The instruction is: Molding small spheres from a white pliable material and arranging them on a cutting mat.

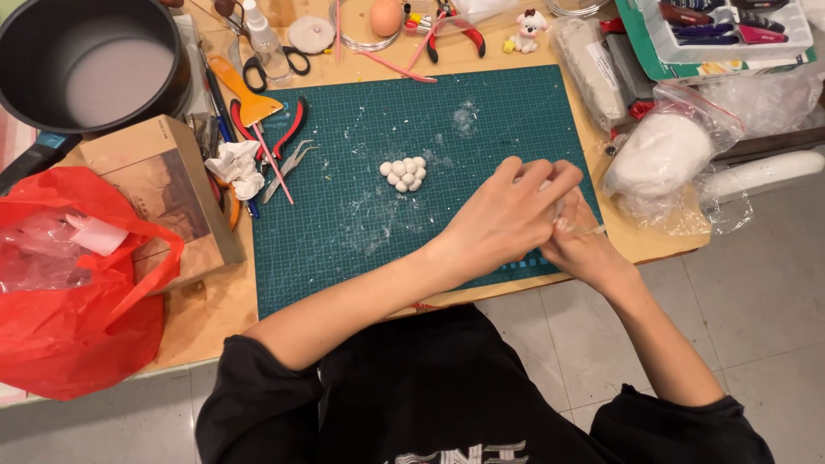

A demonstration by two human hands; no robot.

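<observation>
At the left edge of the bench a red bag slumps near, with a cardboard box just right of it and a dark pot at the far left corner. Between box and mat lie crumpled tissue, an orange scraper, scissors and red pliers, crowding the mat's left border. The green mat fills the middle, smeared with white; a cluster of small white balls sits on it, left of the hands and apart from them. The left hand lies over the right hand at the mat's near right corner, both curled together around a small white lump pinched between the fingers; most of it is hidden by the left hand. Right of them, just off the mat, a bag of white clay rests, with a wrapped roll beyond it and a tray of markers at the far right. A small figurine and an egg stand far behind the mat.
</observation>
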